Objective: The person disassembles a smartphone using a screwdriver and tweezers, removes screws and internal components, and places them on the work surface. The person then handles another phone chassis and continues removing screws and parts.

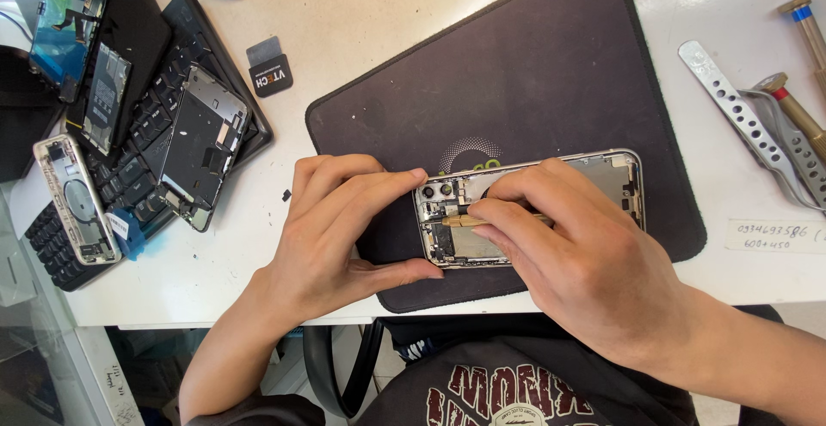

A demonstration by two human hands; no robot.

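Centrally, left hand (340, 232) gripping opened phone (615, 176) on dark mat (533, 73); right hand (576, 254) pinching thin brass tool (460, 219) over its parts.

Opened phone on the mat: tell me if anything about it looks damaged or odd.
Nothing stands out. The opened phone lies flat on the dark mat, left hand steadying its end, right hand holding a thin tool over its insides.

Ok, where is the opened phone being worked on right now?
In the head view the opened phone lies on the dark mat, centre-right, steadied by the left hand while the right hand holds a brass-coloured tool over it.
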